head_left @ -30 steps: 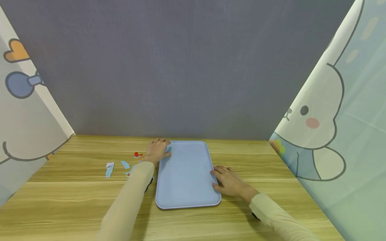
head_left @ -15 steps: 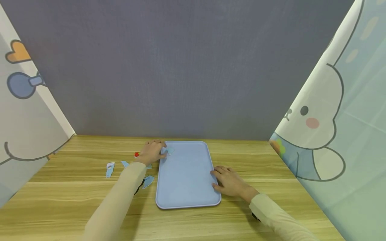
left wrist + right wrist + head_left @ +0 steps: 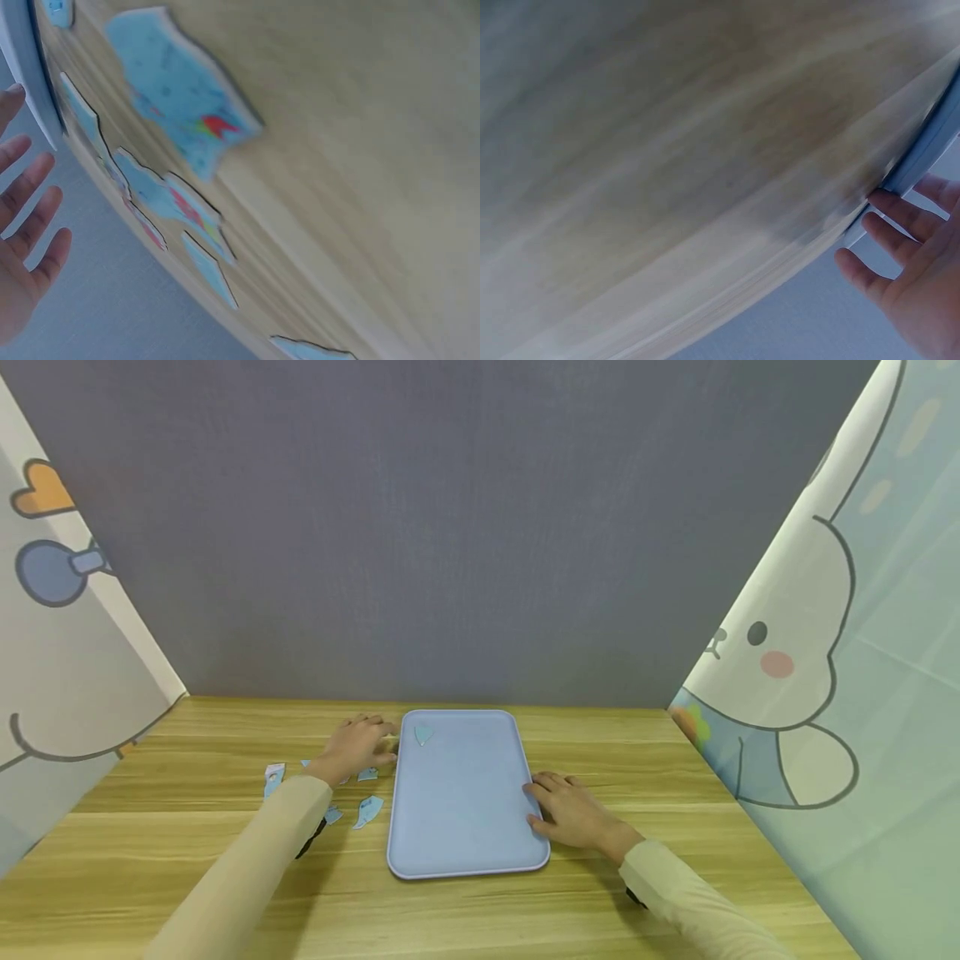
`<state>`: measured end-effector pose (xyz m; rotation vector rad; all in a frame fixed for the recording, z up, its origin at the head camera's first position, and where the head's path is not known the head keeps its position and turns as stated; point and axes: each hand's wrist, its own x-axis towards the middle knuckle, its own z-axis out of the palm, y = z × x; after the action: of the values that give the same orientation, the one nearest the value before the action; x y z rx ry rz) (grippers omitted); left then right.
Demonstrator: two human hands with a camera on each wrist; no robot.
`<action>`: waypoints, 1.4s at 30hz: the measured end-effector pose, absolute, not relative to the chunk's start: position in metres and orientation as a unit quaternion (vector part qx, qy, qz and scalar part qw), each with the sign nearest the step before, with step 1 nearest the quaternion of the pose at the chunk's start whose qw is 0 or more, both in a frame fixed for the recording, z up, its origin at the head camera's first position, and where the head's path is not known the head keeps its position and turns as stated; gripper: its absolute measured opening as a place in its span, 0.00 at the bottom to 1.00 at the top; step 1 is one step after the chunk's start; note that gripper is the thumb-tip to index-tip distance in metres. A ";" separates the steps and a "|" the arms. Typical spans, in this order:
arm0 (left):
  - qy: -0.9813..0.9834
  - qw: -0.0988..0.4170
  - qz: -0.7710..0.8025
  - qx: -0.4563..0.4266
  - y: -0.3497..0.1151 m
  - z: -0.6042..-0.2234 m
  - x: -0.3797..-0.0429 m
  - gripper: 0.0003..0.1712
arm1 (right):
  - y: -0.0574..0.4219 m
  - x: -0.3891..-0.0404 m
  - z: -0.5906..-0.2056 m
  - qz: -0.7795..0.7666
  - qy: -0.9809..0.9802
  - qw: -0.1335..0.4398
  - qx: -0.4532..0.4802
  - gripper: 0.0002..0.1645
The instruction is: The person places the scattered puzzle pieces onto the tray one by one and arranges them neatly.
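One pale-blue rectangular tray (image 3: pixel 468 802) holds one small, flat, light-blue pointed piece (image 3: pixel 423 734), far left. At least seven flat, irregular, printed blue pieces (image 3: pixel 368 812) lie on the wood-grain bench (image 3: pixel 450 918). Both hands are spread: left hand (image 3: pixel 355 750) beside the tray, right hand (image 3: pixel 572 813) touching its rim.

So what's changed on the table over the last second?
The left hand has drawn back leftward off the tray, its fingers now holding nothing. That leaves the blue piece in the tray's far left corner fully in view, and uncovers another piece left of the tray. The tray and the right hand at its right edge stayed put.
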<state>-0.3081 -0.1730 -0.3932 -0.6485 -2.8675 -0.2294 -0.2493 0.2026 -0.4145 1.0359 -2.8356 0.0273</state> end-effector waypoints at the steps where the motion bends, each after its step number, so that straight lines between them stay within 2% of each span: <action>1: -0.967 0.099 -0.074 -0.221 -0.174 -0.394 -0.307 0.26 | 0.203 -0.249 -0.414 0.008 -0.937 0.061 0.343 0.30; 16: -0.956 0.127 -0.042 -0.261 -0.187 -0.397 -0.287 0.20 | 0.203 -0.250 -0.415 0.012 -0.937 0.058 0.343 0.30; 22: -0.958 0.111 -0.045 -0.261 -0.194 -0.398 -0.281 0.21 | 0.203 -0.250 -0.414 0.015 -0.937 0.056 0.343 0.30; 42: -0.963 0.104 -0.058 -0.243 -0.208 -0.404 -0.276 0.21 | 0.203 -0.250 -0.415 0.012 -0.938 0.055 0.342 0.30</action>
<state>-0.2756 -0.2081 -0.4039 -0.7163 -2.8401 -0.1717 -0.2496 0.2026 -0.4146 1.0389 -2.8487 0.0353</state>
